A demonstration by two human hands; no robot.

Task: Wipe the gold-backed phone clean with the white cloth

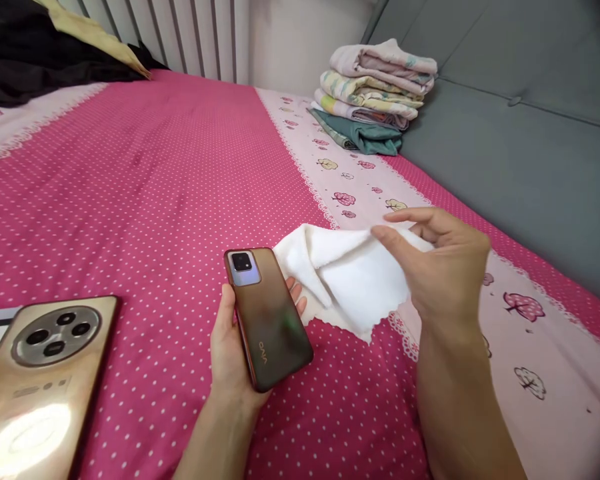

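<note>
On the pink bed (145,200), a phone (267,320) is cradled back-up in the left hand (235,353) — exposed for the white cloth (350,273) pinched by the right hand (443,267).

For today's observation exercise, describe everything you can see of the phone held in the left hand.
The phone is slim with a dark, glossy brown-green back and a pale camera block in its top corner; small lettering sits near the bottom. It is held back-up and tilted above the pink dotted bedsheet. The left hand cradles it from beneath, fingertips showing past its right edge, close to the white cloth.
</note>
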